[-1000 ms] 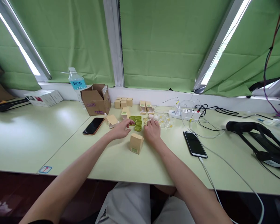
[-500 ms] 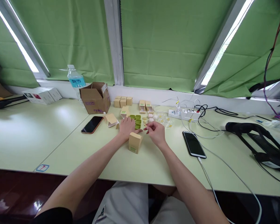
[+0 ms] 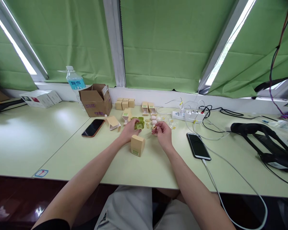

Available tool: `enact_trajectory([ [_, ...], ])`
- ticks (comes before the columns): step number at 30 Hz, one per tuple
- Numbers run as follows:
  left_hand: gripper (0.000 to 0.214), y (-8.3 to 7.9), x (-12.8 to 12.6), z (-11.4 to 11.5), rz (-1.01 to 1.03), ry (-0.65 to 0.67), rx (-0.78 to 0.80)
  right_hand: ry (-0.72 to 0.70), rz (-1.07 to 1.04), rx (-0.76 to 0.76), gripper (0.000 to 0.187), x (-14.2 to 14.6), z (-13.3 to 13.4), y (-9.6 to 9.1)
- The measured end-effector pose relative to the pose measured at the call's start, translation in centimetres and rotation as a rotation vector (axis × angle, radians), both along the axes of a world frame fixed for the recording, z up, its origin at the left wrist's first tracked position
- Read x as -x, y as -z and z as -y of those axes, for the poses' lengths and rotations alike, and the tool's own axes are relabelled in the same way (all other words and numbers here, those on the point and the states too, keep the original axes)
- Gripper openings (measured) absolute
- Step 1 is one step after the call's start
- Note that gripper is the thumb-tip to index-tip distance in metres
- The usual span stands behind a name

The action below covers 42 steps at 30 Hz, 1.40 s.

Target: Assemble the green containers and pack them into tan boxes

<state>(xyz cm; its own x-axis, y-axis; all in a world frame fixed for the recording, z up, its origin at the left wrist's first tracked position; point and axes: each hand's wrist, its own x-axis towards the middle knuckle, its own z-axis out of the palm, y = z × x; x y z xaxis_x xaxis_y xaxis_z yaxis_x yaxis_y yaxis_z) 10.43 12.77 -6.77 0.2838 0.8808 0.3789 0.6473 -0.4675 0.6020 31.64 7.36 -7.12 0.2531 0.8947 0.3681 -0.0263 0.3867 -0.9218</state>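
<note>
My left hand (image 3: pixel 129 131) is closed on a small green square container (image 3: pixel 139 125), its thumb at the near side. More green containers (image 3: pixel 141 118) sit just behind it. My right hand (image 3: pixel 164 135) pinches a small yellow piece (image 3: pixel 154 127) between thumb and fingertips; its exact kind is too small to tell. Between the hands lie several small yellow pieces (image 3: pixel 147 121). Pink-white round pieces (image 3: pixel 154 118) and clear plastic pieces (image 3: pixel 172 123) are beyond my right hand. A small tan carton (image 3: pixel 137 146) stands upright in front of my hands.
Small tan boxes (image 3: pixel 125 103) and opened cartons (image 3: pixel 113 122) stand behind and left, near a brown cardboard box (image 3: pixel 96 102) and a water bottle (image 3: pixel 76 83). One phone (image 3: pixel 93 127) lies left, another phone (image 3: pixel 198 146) right with its cable. A power strip (image 3: pixel 188 116) and a black frame-like device (image 3: pixel 266 147) are rightward.
My left hand has taken hold of a green container and tilted it up from the group. My right hand has lifted a yellow piece and moved slightly right.
</note>
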Motion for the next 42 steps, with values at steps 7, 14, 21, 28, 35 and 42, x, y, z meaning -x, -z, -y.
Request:
enact_trajectory([
  [7, 0.046, -1.4, 0.9, 0.5, 0.370, 0.207, 0.015, -0.043, 0.108, -0.134, 0.025, 0.6, 1.4, -0.9],
  [14, 0.050, -2.7, 0.3, 2.1, 0.348, 0.317, 0.027, 0.065, 0.334, -0.324, 0.012, 0.9, 2.5, -0.8],
  [21, 0.049, -3.1, -0.3, 2.6, 0.331, 0.395, -0.001, 0.160, 0.639, -0.534, 0.022, 0.7, 2.4, -0.4],
  [28, 0.045, -3.4, -0.5, 3.0, 0.256, 0.362, -0.107, 0.422, 0.968, -0.564, 0.025, 0.4, 2.6, -0.7],
  [35, 0.049, -3.5, -0.6, 3.2, 0.147, 0.293, -0.173, 0.467, 1.097, -0.541, 0.032, 0.5, 2.7, -0.9],
  [42, 0.046, -3.6, -0.5, 3.3, 0.095, 0.287, -0.238, 0.478, 1.071, -0.571, 0.030, 0.5, 2.7, -1.0],
])
